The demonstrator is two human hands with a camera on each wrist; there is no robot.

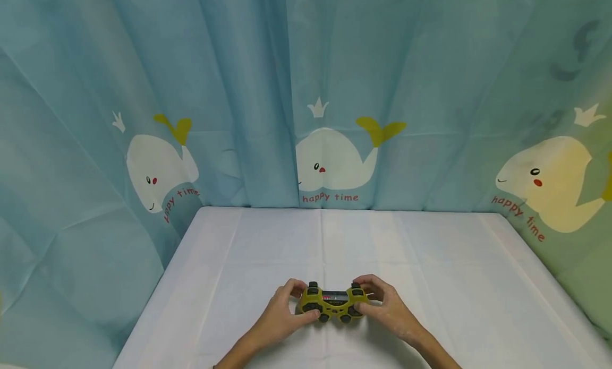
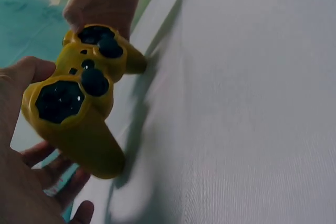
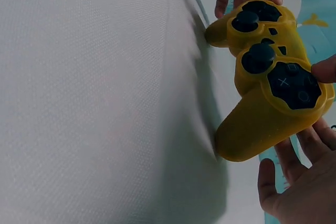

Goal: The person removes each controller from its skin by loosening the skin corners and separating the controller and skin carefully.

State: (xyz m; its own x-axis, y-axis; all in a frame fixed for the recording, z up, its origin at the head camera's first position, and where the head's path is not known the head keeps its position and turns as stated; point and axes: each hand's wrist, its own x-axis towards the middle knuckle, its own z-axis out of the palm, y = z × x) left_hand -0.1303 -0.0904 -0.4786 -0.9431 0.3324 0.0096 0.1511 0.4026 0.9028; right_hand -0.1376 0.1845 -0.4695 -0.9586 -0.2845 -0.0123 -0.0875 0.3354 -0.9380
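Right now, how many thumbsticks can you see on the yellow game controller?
2: one thumbstick on the controller's side nearer the left hand, the other thumbstick nearer the right hand. Neither looks hidden.

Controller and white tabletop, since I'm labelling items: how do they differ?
The controller is yellow and black; the tabletop is white. The controller is small and rounded; the tabletop is broad and flat. The left hand and right hand hold the controller; the tabletop lies beneath it.

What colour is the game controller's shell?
Yellow; the controller's shell shows best in the right wrist view.
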